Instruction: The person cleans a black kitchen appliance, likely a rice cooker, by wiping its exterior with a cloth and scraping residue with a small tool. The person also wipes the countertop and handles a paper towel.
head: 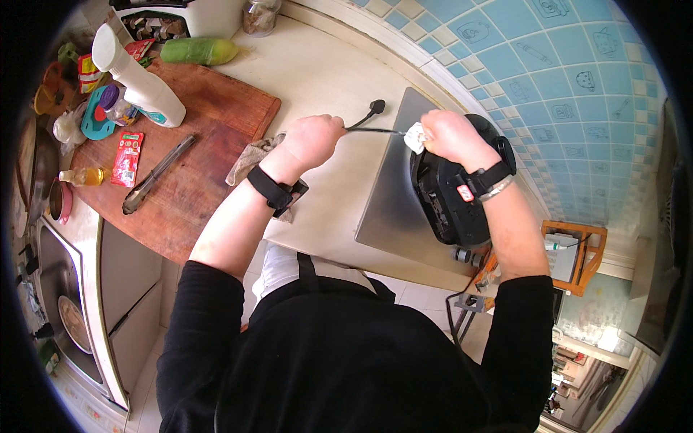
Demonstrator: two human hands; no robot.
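My left hand is closed around a black power cord, near its plug, which sticks out past the fist over the counter. The cord runs taut from there to my right hand, which grips a crumpled white tissue or cloth against it. Under my right forearm, a black appliance rests on a grey metal-look panel on the counter. Its inside and back are partly hidden. A grey-brown cloth lies beside my left wrist, at the edge of the wooden cutting board.
On the board are metal tongs, a white spray bottle, a red packet and a small oil bottle. Behind lie a green radish-like vegetable and a glass jar. A sink is at far left, tiled wall at right.
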